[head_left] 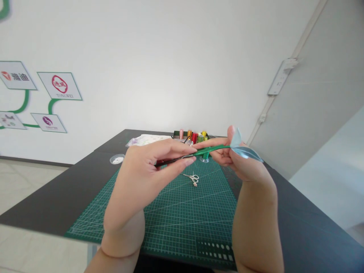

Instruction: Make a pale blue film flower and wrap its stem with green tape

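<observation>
My left hand [148, 167] pinches the dark lower end of a thin stem [170, 160] between thumb and fingers. A green-wrapped part of that stem [212, 149] runs right into my right hand [244, 163], whose fingers are closed round it. Pale blue petals [244, 149] stick out past my right fingers. Both hands hover above a green cutting mat [182, 212]. Small scissors [192, 178] lie on the mat below the stem.
The mat lies on a dark table [57, 201]. At the far edge stand several coloured thread spools in a tray [193, 135], a patterned sheet [145, 140] and a small round clear lid [117, 159]. A white wall with signs is behind.
</observation>
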`<state>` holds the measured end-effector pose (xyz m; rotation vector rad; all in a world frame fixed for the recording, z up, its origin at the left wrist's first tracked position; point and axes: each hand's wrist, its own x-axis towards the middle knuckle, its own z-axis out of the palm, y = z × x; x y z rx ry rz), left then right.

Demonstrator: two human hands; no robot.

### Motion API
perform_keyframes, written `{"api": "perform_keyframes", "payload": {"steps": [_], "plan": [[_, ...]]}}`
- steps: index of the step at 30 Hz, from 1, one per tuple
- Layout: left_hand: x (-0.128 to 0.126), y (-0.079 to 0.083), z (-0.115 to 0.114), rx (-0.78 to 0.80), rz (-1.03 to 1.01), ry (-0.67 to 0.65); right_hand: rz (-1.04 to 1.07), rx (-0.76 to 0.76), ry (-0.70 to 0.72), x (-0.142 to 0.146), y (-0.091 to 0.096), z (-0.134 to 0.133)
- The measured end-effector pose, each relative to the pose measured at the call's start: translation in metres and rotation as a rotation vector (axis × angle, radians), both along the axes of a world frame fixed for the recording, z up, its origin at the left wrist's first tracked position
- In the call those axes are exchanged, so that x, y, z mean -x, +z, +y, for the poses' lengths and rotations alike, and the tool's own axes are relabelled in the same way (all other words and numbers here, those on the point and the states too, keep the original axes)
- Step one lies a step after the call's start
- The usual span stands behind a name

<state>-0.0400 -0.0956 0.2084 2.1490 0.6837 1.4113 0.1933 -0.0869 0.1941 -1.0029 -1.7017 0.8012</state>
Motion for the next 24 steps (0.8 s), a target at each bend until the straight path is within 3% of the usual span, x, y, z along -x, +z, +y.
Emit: {"api": "perform_keyframes", "payload": {"steps": [6, 11, 15, 20, 22, 24], "plan": [[-0.006, 0.001, 0.008, 0.017, -0.124, 0.013, 0.023, 0.020, 0.047, 0.000, 0.001, 0.002], [-0.001, -0.004, 0.007, 0.016, -0.222, 0.003, 0.371, -0.074, 0.049, -0.007, 0.008, 0.005], [0.004, -0.007, 0.005, 0.018, -0.298, 0.002, 0.375, -0.177, -0.149, -0.021, 0.006, 0.013], [-0.001, -0.006, 0.011, 0.046, -0.302, -0.085, 0.230, -0.422, -0.655, -0.021, 0.002, 0.011], [-0.006, -0.005, 0.015, 0.077, -0.282, -0.151, 0.140, -0.468, -0.696, -0.013, 0.003, 0.002], [-0.013, -0.005, 0.021, 0.126, -0.263, -0.221, 0.111, -0.515, -0.616, -0.002, 0.004, -0.009]]}}
